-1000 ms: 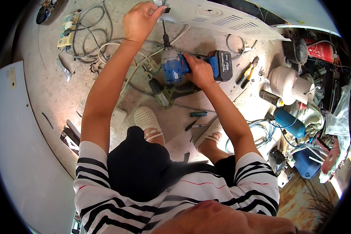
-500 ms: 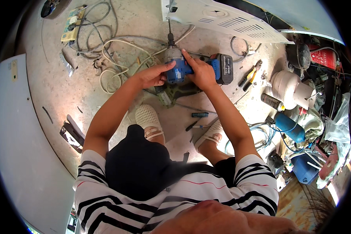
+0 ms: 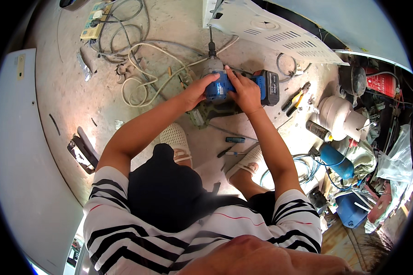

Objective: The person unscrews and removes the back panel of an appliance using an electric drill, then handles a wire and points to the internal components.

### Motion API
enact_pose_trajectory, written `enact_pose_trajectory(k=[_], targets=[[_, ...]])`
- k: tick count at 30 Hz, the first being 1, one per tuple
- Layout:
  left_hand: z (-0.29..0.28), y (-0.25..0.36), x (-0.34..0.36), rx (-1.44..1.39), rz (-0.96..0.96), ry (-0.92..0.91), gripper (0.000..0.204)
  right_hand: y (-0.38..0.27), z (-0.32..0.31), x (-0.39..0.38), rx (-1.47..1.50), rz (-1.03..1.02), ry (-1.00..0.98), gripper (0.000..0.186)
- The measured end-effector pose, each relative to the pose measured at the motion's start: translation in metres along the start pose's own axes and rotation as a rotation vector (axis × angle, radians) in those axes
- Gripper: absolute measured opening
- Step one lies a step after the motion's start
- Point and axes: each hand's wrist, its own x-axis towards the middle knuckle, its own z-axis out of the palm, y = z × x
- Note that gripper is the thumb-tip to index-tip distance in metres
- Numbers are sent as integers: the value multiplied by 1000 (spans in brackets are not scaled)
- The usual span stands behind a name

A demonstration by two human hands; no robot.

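Observation:
A blue and grey cordless drill (image 3: pixel 219 88) lies sideways in my two hands, its long thin bit pointing away from me. The tip of the bit meets the lower left corner of a white vented metal panel (image 3: pixel 280 35). My right hand (image 3: pixel 247 95) is closed round the drill's handle, with a finger stretched along the body; the battery pack (image 3: pixel 267 87) sticks out to its right. At the back of the drill, my left hand (image 3: pixel 197 95) presses with its thumb on the housing and its fingers curled, partly hidden. A greenish tool-like object (image 3: pixel 197 117) lies below the drill.
Loose cables (image 3: pixel 137 89) and a power strip (image 3: pixel 95 20) lie at the far left. Pliers (image 3: pixel 297 99), a spray can (image 3: pixel 319 131), a blue cylinder (image 3: pixel 336 160) and piled clutter are on the right. A white flat panel (image 3: pixel 27 151) stands along the left side.
The whole view has shifted, so the panel, cables and drill appear further right and lower. Both hands stay on the drill, and its bit remains at the panel's corner.

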Motion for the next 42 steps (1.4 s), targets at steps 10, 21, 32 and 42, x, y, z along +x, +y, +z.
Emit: enact_pose_trajectory(k=[10,21,32,42], targets=[[-3,-5,3,14,45,59,54,-9,1,-1,-98,-11,36,92],[4,75,-10,1219,163,456,51,1,11,4,23,172,-33,64],[162,140,41,2019,1811,543,20,-2,22,4,9,177,-62,69],[177,155,71,1997,1736,593,5,-5,17,7,40,182,-32,70]])
